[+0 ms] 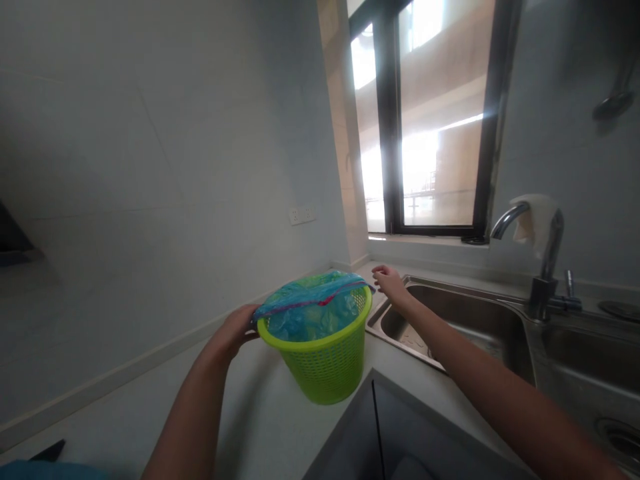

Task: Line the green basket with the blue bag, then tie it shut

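Lime-green plastic mesh basket (323, 360) w/ blue plastic bag liner (310, 303) is sitting on pale tabletop (260, 413), just left of steel sink (460, 320). Left hand (235, 330) is gripping basket rim & bag edge; right hand (390, 283) is hovering near far rim, grip loosely open, holding nothing.

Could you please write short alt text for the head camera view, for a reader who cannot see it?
A green plastic basket lined with a blue bag stands on a pale counter. The left hand grips the bag's edge at the rim, and the right hand hovers open at the far side, beside a steel sink with a tap, below a window.
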Demonstrator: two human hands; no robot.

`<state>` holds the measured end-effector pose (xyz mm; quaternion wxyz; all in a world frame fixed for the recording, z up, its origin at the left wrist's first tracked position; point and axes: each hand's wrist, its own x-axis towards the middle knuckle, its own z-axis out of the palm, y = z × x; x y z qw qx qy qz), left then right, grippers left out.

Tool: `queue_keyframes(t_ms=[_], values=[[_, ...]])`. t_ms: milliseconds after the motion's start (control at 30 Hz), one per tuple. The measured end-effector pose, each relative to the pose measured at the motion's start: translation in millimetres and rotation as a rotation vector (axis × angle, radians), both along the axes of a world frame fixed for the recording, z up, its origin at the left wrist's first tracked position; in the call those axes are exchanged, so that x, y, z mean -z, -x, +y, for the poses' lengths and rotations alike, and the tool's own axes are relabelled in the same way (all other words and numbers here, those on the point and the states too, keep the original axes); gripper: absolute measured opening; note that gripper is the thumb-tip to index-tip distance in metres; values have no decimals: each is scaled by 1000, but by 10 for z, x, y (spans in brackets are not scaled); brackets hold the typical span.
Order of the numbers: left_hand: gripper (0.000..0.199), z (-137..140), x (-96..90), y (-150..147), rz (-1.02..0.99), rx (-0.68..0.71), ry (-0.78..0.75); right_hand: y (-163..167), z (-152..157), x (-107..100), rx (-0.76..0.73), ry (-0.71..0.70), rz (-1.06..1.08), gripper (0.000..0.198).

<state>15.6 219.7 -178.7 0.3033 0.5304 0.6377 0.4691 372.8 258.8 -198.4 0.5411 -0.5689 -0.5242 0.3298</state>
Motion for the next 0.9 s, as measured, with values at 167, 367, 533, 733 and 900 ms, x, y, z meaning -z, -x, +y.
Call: queue_keyframes(t_ms=[167, 367, 533, 733, 900], values=[[39, -237, -287, 39, 140, -69, -134, -115, -319, -210, -158, -362, -308, 21], [64, -673, -510, -99, 302, 232, 34, -113, -516, -187, -214, -349, -687, 25], [42, -679, -405, -280, 654, 90, -20, -116, -552, -177, -168, -345, -771, 11], [22, -700, -387, -453, 993, -104, -62, -117, -658, -302, -40, -383, -712, 12], [22, -879, -508, -451, 971, 20, -89, -218, -851, -462, -302, -342, -781, 14]])
